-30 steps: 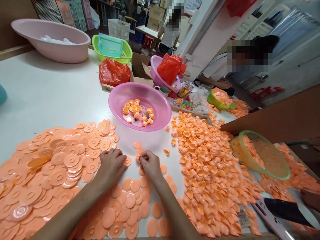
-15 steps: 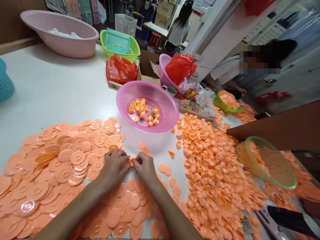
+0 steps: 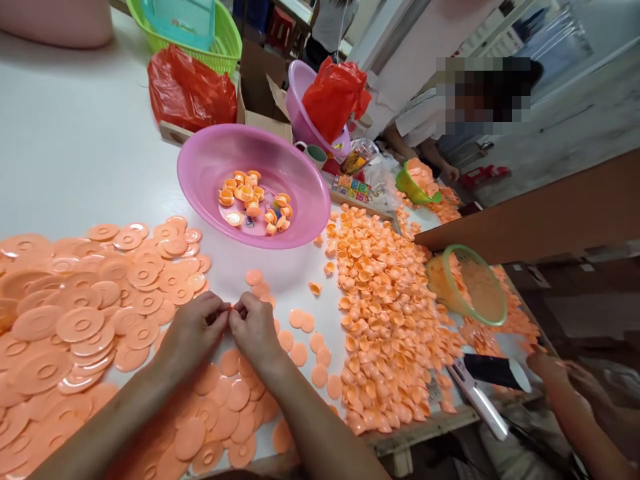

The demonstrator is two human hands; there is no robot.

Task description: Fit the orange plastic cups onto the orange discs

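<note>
My left hand (image 3: 200,325) and my right hand (image 3: 256,328) meet above the white table, fingers pinched together. Between their fingertips is a small orange plastic piece (image 3: 231,307), mostly hidden, so its shape cannot be told. Left of my hands spread many ringed orange discs (image 3: 80,325), overlapping in a heap. Flat, smooth orange discs (image 3: 239,395) lie under and between my forearms. To the right is a broad pile of small orange cups (image 3: 385,313). Beyond my hands, a pink basin (image 3: 200,170) holds several small orange cup-and-disc pieces (image 3: 245,192).
Behind the basin are a red plastic bag (image 3: 190,90), a cardboard box (image 3: 265,93) and a mug (image 3: 315,155). A yellow-green basket (image 3: 453,287) and a long metal tool with a black part (image 3: 480,400) lie right. Another person's hands (image 3: 565,373) are at the right; a co-worker sits farther back.
The view has turned right, so table things appear farther left. My hands have drawn closer together, hiding most of the orange piece. Another person's hands have come into view at the right.
</note>
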